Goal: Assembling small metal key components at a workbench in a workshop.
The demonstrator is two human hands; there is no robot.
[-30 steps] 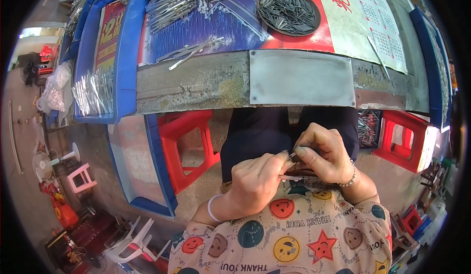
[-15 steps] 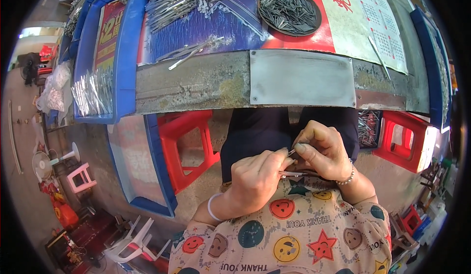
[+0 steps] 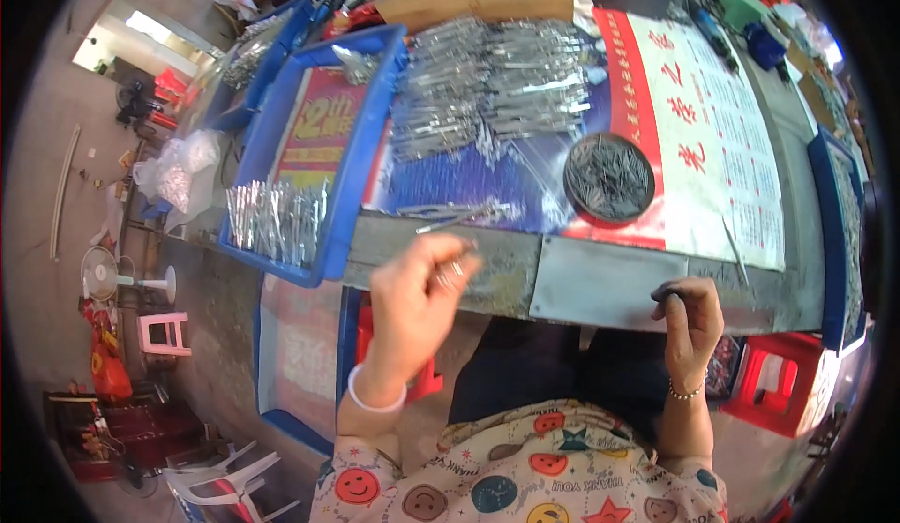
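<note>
My left hand (image 3: 418, 284) is raised over the near edge of the bench, its fingers curled in. A small shiny bit shows at the fingers, but blur hides what it is. Just beyond it lie a few loose thin metal strips (image 3: 459, 212) on a printed sheet. My right hand (image 3: 692, 321) is at the bench edge by the right end of a grey metal plate (image 3: 600, 284). Its darkened thumb and fingertips are pressed together, and whatever they may hold cannot be made out. A round dish (image 3: 611, 218) of dark slim metal pins stands beyond the plate.
Piles of silvery metal pieces (image 3: 539, 78) cover the far middle of the bench. At left, a blue tray (image 3: 342, 186) holds upright metal strips (image 3: 277, 218). A thin pale rod (image 3: 735, 251) lies at right. Another blue tray (image 3: 834, 232) borders the right side. A red stool (image 3: 774, 382) stands below.
My hands have come apart from working together above my lap. The left has risen forward and left to the bench; the right has moved forward and right. The view has tilted up.
</note>
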